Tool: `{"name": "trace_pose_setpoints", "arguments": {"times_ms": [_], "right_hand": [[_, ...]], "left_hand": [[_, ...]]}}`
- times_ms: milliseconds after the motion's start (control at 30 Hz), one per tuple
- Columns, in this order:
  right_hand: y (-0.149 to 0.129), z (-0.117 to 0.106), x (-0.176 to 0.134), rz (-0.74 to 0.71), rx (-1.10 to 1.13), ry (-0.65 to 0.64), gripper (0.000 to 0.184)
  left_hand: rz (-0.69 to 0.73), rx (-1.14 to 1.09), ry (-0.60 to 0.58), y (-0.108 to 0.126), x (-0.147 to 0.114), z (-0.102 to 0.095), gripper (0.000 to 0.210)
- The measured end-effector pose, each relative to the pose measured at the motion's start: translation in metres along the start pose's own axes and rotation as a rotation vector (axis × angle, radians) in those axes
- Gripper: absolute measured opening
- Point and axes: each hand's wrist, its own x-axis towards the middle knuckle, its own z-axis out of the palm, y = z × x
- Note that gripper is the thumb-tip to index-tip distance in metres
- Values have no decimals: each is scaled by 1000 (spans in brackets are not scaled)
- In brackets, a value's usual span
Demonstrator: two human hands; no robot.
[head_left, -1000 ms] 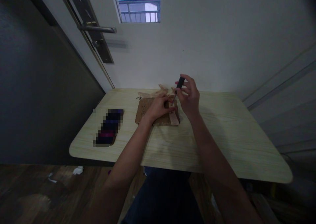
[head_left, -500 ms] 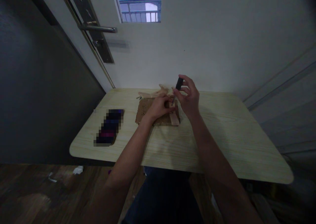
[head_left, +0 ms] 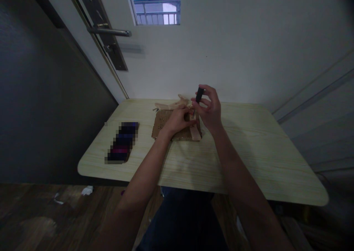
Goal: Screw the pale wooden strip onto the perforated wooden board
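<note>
A piece of brown cardboard [head_left: 179, 136] lies on the table, with a cluster of small dark holes near its left side. Along its right edge rests a pale tan strip [head_left: 195, 133] with small marks on it; its material is unclear. My left hand [head_left: 178, 121] holds the strip down, thumb and fingers pressed on either side of a marked spot. Upright above that spot, my right hand [head_left: 210, 105] grips the black handle of an awl-like tool [head_left: 199, 95]. Its thin metal shaft points down at the strip; the exact tip is hard to see.
Pale irregular scraps [head_left: 168, 105] lie behind the cardboard. A blurred-out phone-shaped object [head_left: 123, 142] is on the left of the table [head_left: 262, 151]. A white door with a metal handle [head_left: 110, 32] stands behind. Crumpled white paper [head_left: 87, 190] lies on the floor.
My right hand and the tool have shifted slightly to the left, with the handle a little lower. My left hand stays in place on the strip.
</note>
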Motion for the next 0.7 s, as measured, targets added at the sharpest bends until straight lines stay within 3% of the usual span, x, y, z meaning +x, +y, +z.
{"name": "trace_pose_setpoints", "arguments": {"times_ms": [133,300,700], "right_hand": [[4,-1,2,-41,-5,0,47],[0,-3,-1,26,5,-35,52],[3,-4,0,46,-141,61,54]], "left_hand": [[-12,8,-6,0,0,0,28],[-28,1,-12,1,1,0,27],[-15,5,-2,0,0,0,25]]}}
